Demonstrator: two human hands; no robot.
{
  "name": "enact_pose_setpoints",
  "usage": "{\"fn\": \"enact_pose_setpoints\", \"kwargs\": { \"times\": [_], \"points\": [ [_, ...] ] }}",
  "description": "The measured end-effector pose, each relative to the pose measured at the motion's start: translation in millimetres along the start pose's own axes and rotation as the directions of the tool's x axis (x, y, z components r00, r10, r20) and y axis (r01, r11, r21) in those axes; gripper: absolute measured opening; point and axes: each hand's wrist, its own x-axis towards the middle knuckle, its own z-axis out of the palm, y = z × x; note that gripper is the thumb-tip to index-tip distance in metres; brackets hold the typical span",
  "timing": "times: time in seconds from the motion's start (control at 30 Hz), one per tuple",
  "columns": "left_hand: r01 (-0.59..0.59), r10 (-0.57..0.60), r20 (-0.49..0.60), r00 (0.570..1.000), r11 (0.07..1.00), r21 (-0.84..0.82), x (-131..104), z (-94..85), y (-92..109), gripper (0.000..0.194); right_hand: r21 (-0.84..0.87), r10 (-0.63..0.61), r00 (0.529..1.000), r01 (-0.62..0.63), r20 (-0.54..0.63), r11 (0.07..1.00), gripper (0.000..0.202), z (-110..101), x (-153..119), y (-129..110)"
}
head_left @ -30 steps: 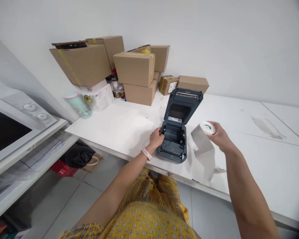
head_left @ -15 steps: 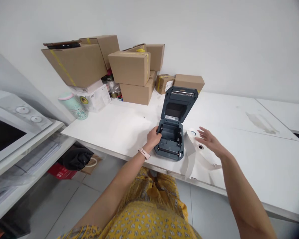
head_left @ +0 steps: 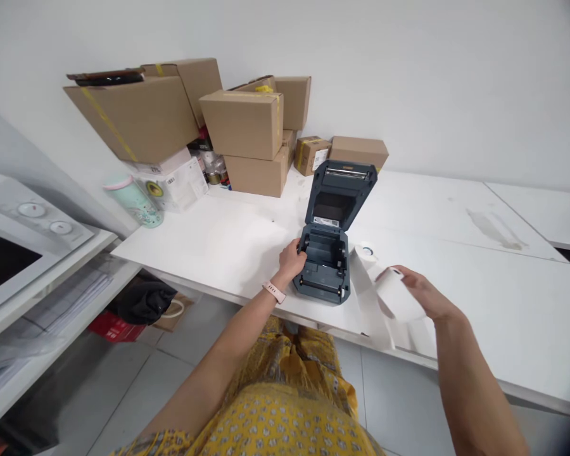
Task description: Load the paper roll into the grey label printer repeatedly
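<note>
Clothing in patterned yellow (head_left: 285, 415) fills the near edge, with a bare forearm reaching forward on either side. Loose paper strips (head_left: 377, 316) trail down to the near edge of the white table (head_left: 209, 244); which roll each belongs to, I cannot tell. At right the right hand (head_left: 422, 292) is curled round a white paper roll (head_left: 399, 297), tilted. The left hand (head_left: 292, 259), with a pale pink wristband (head_left: 274, 292) behind it, grips the left side of a dark printer (head_left: 320, 273), which sits mid-table near the front. Just right of the printer stands a second roll (head_left: 361, 254), its blue-rimmed core facing up. The printer's lid (head_left: 341, 190) is raised, leaning to the far side. A mint tumbler (head_left: 140, 204) stands at the left, and farther off cardboard boxes (head_left: 242, 126) are stacked before the wall (head_left: 432, 82).
</note>
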Motion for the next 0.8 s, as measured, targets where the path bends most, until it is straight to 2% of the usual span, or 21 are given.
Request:
{"fn": "enact_pose_setpoints", "kwargs": {
  "times": [0.07, 0.13, 0.2, 0.27, 0.33, 0.37, 0.43, 0.6, 0.8],
  "points": [
    [0.002, -0.002, -0.002, 1.000, 1.000, -0.005, 0, -0.2, 0, 0.054, 0.002, -0.144, 0.990, 0.144, -0.010, 0.990, 0.061, -2, -6, -25],
    [0.000, 0.000, -0.003, 1.000, 1.000, -0.013, 0, 0.0, 0, 0.052, -0.094, -0.254, 0.967, 0.253, 0.004, 0.963, 0.066, 9, -1, -54],
    [-0.007, 0.007, -0.006, 1.000, 1.000, -0.023, 0, 0.7, -1, 0.052, -0.287, -0.288, 0.955, 0.295, 0.068, 0.911, 0.056, 33, 18, -79],
    [-0.012, 0.012, -0.007, 1.000, 0.999, -0.031, 0, 1.6, -2, 0.052, -0.557, -0.323, 0.937, 0.340, 0.132, 0.758, 0.050, 63, 48, -93],
    [-0.010, 0.009, -0.009, 1.000, 0.999, -0.037, 0, 2.4, -4, 0.053, -0.789, -0.301, 0.937, 0.317, 0.175, 0.527, 0.044, 89, 81, -94],
    [-0.007, 0.006, -0.011, 1.000, 0.999, -0.039, 1, 2.7, -4, 0.052, -0.845, -0.283, 0.942, 0.294, 0.179, 0.446, 0.041, 99, 95, -90],
    [0.000, 0.000, -0.015, 1.000, 0.999, -0.044, 1, 3.0, -5, 0.052, -0.899, -0.248, 0.953, 0.257, 0.175, 0.354, 0.036, 112, 119, -78],
    [0.000, -0.001, -0.013, 1.000, 0.998, -0.071, 1, 2.8, -6, 0.054, -0.929, -0.221, 0.958, 0.241, 0.182, 0.280, 0.023, 110, 141, -56],
    [0.004, -0.006, -0.011, 1.000, 0.995, -0.097, 0, 3.1, -6, 0.052, -0.907, -0.263, 0.933, 0.316, 0.245, 0.279, 0.027, 105, 128, -61]
  ]
}}
